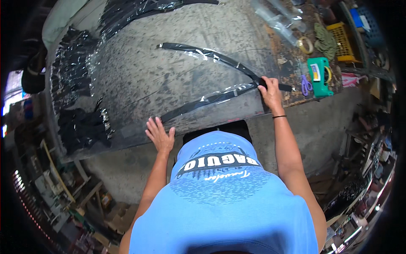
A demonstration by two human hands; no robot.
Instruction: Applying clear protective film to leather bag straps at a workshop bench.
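Two long narrow black strips, partly covered in shiny clear plastic, lie in a V on the worktable (139, 76). The farther strip (230, 62) slants down from the upper middle to the right. The nearer strip (207, 101) runs from close to my left hand up to the same meeting point. There my right hand (272, 96), with a dark band at its wrist, has its fingers and thumb closed on the black strips; a short black end sticks out beyond it. My left hand (160, 135) rests flat at the table's near edge, fingers apart, beside the nearer strip's left end.
Piles of plastic-wrapped black strips (74, 63) cover the table's left side and far edge. On the right are purple scissors (306, 86), a green tape dispenser (320, 77), a tape roll (305, 45), clear plastic (277, 23), an olive cloth (325, 40) and a yellow basket (341, 41).
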